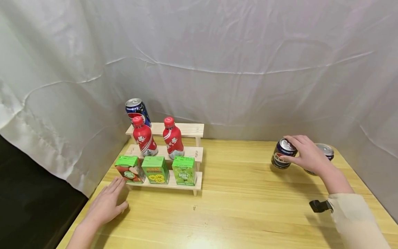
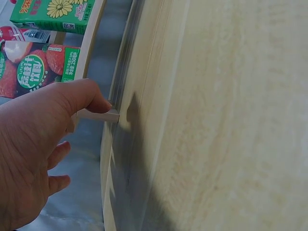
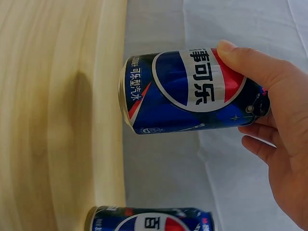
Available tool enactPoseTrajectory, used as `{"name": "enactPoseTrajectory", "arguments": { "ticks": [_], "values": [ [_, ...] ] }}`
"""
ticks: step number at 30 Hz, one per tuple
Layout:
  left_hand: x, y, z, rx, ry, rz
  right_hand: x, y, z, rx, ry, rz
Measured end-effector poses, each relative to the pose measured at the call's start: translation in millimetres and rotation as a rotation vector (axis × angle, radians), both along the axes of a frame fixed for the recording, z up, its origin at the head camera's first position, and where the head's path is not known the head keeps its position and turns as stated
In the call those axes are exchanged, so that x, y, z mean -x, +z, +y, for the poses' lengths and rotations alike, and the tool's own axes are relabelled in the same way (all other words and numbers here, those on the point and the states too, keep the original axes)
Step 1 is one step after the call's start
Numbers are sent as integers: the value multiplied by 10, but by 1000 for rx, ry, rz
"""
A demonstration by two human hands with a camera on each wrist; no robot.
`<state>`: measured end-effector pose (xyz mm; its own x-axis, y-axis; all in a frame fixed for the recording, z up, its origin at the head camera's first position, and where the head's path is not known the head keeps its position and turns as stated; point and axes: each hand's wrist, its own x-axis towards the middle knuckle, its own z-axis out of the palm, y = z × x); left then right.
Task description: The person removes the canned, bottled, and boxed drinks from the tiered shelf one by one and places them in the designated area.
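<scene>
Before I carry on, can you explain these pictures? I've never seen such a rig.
There's no machine, only a person's bare left hand and right hand. The wide picture comes from a camera on the head; the others from wrist cameras. On the wooden table, a three-shelf rack bears a blue can, two red bottles and three drink cartons. The right hand grips a second can, with a third can beside it. The left hand is by the rack's front corner, perhaps touching it.
</scene>
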<state>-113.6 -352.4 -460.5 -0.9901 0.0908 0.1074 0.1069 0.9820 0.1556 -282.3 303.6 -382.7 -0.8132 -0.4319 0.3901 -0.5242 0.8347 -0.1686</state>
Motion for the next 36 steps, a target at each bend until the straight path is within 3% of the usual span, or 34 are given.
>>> {"name": "enactPoseTrajectory", "arguments": {
  "ticks": [13,36],
  "values": [
    [3,-18,-4,1,1,6,69,-180,147,-21,-16,-12],
    [11,-47,-9,-7,3,20,123,-272,221,-80,-59,-77]
  ]
}}
